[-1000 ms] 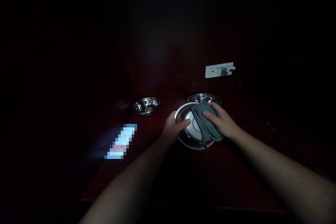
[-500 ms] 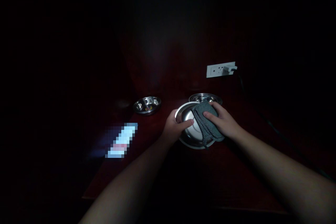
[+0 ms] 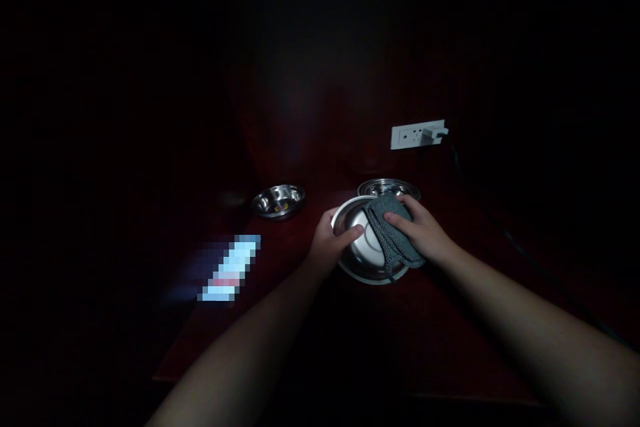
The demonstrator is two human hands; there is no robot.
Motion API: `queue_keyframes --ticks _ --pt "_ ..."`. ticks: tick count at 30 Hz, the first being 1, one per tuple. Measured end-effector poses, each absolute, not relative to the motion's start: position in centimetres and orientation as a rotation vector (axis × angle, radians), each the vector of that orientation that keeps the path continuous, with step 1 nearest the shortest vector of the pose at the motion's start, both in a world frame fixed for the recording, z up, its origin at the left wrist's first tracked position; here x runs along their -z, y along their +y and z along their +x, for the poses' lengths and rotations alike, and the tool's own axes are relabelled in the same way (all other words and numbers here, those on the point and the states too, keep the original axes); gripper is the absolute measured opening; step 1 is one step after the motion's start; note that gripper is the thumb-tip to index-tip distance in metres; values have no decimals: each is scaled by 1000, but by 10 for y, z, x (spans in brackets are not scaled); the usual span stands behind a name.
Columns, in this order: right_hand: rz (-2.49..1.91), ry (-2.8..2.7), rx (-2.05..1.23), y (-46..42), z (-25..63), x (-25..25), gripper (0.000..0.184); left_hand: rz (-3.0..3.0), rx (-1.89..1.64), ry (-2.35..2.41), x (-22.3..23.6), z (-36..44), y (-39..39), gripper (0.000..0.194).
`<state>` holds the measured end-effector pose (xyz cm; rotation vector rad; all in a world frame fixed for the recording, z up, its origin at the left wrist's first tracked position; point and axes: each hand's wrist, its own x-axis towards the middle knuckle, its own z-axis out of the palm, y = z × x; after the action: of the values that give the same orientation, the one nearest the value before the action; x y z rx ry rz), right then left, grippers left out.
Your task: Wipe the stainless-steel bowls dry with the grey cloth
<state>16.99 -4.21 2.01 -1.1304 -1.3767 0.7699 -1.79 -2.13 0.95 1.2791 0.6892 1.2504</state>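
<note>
A shiny steel bowl is held tilted above the dark red table, its inside facing me. My left hand grips its left rim, thumb laid over the inner side and fingers hidden behind. Bunched over the bowl's right side is a grey-green cloth with a dark woven edge. My right hand is closed on this cloth, pressing it against the rim, with the thumb in front. Just behind the held bowl, a stack of steel dishes shows partly.
Left of my hands stands another steel bowl, seemingly stacked, with a yellow sticker inside. A bright pixelated screen lies near the left edge of the red table. A white wall socket holds a plug, its cable running down the right.
Both hands keep their grip on the bowl and cloth. My left thumb has shifted slightly left on the bowl's inside. The whole view has moved a little.
</note>
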Motion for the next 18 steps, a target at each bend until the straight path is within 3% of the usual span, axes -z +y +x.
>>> queue_keyframes --ticks 5,10,18 --pt "-1114 -1231 -787 -40 169 -21 39 957 -1317 554 -11 -19 -19 60" --pt "-1107 -1079 -683 -37 173 -24 42 1084 -1077 356 -18 -21 -33 49" --pt "-1106 -1085 -612 -36 171 -24 44 1185 -1053 434 -8 -17 -43 67"
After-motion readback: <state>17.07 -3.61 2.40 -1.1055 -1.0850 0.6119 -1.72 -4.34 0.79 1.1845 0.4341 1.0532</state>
